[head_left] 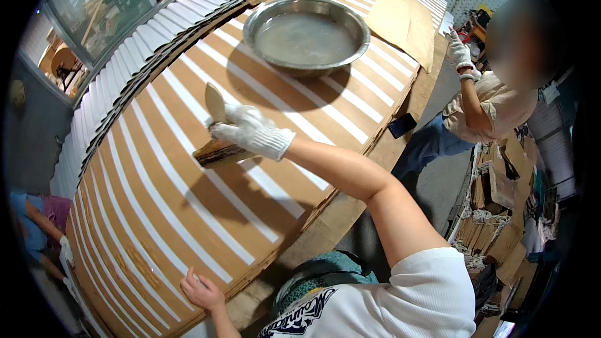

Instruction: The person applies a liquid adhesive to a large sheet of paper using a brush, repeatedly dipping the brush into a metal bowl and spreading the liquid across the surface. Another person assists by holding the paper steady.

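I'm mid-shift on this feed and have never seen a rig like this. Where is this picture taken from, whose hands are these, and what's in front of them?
There is no robot here, just a person. A wide fisheye camera on their head looks down, so straight edges bend; picture left is the person's left.

The gloved right hand grips a tool that looks like a wide brush. The bare left hand is at the near edge of the striped brown-and-white sheets, which look stacked. On them stand a metal basin of cloudy liquid and, beside it, a piece of brown paper.

The person on the right is someone else, and another shows at the left edge.
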Demonstrator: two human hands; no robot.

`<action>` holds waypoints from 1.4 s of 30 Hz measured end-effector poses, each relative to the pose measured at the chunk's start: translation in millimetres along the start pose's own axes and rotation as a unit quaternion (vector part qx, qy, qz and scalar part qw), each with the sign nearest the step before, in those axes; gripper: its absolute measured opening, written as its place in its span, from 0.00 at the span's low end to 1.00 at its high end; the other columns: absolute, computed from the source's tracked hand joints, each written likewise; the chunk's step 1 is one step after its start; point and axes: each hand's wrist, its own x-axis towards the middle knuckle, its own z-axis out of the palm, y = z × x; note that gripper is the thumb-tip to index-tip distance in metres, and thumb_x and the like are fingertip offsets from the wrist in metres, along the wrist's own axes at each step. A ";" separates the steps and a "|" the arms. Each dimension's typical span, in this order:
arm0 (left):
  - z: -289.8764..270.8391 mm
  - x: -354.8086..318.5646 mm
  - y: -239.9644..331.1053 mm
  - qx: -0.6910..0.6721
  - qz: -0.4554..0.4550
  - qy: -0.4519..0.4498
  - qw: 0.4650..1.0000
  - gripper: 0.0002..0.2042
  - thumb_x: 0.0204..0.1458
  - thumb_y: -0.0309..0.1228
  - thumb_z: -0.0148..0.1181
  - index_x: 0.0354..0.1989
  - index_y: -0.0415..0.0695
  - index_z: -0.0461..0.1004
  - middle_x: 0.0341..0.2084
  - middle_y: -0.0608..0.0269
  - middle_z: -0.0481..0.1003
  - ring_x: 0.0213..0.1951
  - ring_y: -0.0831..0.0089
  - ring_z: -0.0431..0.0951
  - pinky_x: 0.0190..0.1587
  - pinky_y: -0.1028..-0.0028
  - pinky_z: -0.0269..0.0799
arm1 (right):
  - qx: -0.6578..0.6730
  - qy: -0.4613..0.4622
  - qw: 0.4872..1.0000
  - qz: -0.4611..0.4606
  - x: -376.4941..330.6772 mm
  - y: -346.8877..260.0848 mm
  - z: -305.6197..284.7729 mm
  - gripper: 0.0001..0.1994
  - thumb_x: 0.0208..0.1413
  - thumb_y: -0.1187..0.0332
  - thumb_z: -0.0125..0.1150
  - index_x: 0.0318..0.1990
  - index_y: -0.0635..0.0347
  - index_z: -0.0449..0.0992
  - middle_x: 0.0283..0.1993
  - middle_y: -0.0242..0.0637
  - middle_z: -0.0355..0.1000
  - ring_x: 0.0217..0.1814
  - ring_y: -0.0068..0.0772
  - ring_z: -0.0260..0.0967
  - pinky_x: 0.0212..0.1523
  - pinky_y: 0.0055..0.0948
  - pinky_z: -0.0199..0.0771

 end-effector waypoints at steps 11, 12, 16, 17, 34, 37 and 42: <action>0.7 11.0 18.0 -0.002 -0.045 -0.016 0.999 0.16 0.55 0.29 0.48 0.50 0.36 0.72 0.38 0.47 0.68 0.40 0.46 0.68 0.42 0.55 0.64 | -0.106 -0.121 0.979 -0.126 -14.1 41.5 -71.5 0.14 0.53 0.59 0.66 0.45 0.55 0.80 0.38 0.39 0.79 0.47 0.37 0.77 0.50 0.36 0.77; 3.5 11.2 20.6 -0.015 -0.045 -0.019 0.999 0.16 0.55 0.29 0.48 0.50 0.36 0.72 0.38 0.47 0.67 0.40 0.46 0.68 0.42 0.55 0.64 | -0.161 -0.080 0.971 -0.157 -26.2 62.1 -77.7 0.16 0.52 0.58 0.68 0.45 0.54 0.80 0.38 0.41 0.78 0.48 0.41 0.76 0.51 0.38 0.76; 16.8 0.9 3.3 0.125 -0.030 -0.049 0.990 0.16 0.66 0.34 0.45 0.54 0.39 0.74 0.49 0.48 0.73 0.52 0.50 0.71 0.47 0.56 0.68 | -0.202 0.026 0.978 -0.039 -55.0 74.3 -95.5 0.17 0.52 0.56 0.64 0.47 0.53 0.80 0.44 0.45 0.79 0.45 0.46 0.77 0.49 0.39 0.76; 20.2 -5.3 -8.0 0.123 -0.044 -0.060 0.990 0.16 0.66 0.37 0.46 0.55 0.42 0.74 0.51 0.49 0.72 0.54 0.50 0.70 0.47 0.55 0.69 | -0.188 -0.016 0.982 0.025 -57.2 62.9 -105.6 0.18 0.52 0.56 0.65 0.47 0.53 0.81 0.44 0.46 0.79 0.46 0.46 0.77 0.50 0.39 0.76; 5.4 -6.6 3.9 0.009 -0.054 -0.053 0.997 0.17 0.52 0.29 0.46 0.49 0.36 0.71 0.35 0.45 0.67 0.40 0.43 0.67 0.43 0.52 0.62 | -0.294 0.181 0.929 0.130 99.7 98.4 -233.7 0.26 0.44 0.47 0.70 0.40 0.64 0.83 0.39 0.54 0.80 0.45 0.49 0.79 0.48 0.40 0.77; 5.1 -5.8 8.0 0.002 -0.071 -0.064 0.995 0.17 0.51 0.28 0.47 0.49 0.36 0.71 0.35 0.45 0.66 0.40 0.43 0.67 0.43 0.51 0.62 | -0.333 0.161 0.914 0.167 106.1 105.1 -223.3 0.26 0.44 0.48 0.71 0.42 0.63 0.83 0.41 0.53 0.80 0.47 0.50 0.78 0.51 0.40 0.76; 7.2 -12.6 11.9 -0.003 -0.042 -0.024 0.999 0.19 0.46 0.26 0.50 0.49 0.37 0.71 0.35 0.45 0.66 0.40 0.43 0.68 0.44 0.51 0.62 | -0.117 0.228 0.960 0.115 116.0 113.1 -239.4 0.37 0.41 0.43 0.75 0.47 0.72 0.80 0.42 0.48 0.81 0.45 0.44 0.79 0.50 0.37 0.76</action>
